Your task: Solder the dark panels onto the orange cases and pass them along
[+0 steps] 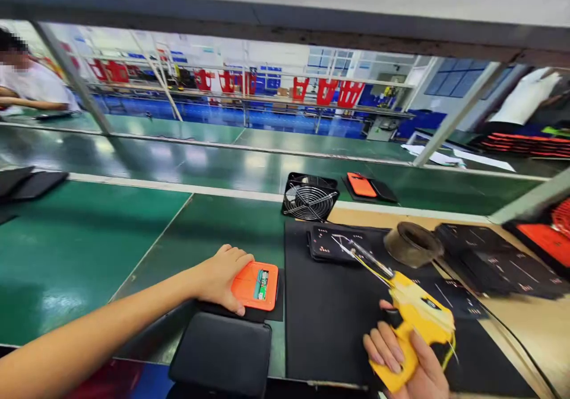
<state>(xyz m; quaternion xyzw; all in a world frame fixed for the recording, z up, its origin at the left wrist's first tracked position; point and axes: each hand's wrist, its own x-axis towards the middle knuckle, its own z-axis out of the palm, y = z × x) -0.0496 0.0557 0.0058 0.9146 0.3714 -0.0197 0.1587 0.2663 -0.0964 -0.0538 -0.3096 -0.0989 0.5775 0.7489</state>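
My left hand (225,280) grips the left side of an orange plastic case (269,295), thumb at its near edge and fingers at its far edge. A small green circuit board (262,284) shows through an opening in the case. Beneath lies a flat black piece (279,310). My right hand (405,354) is wrapped around the handle of a yellow soldering gun (421,310). Its metal barrel points up and left, with a thin wire alongside. The tip hangs over a small stack of black panels (329,241) with copper-coloured spots.
A black mat (320,328) covers the right work area. Around it are a small fan (309,197), a brownish ring-shaped holder (413,244), and more black panels (503,259). A black padded item (222,351) lies at the front edge. A co-worker (35,84) sits far left.
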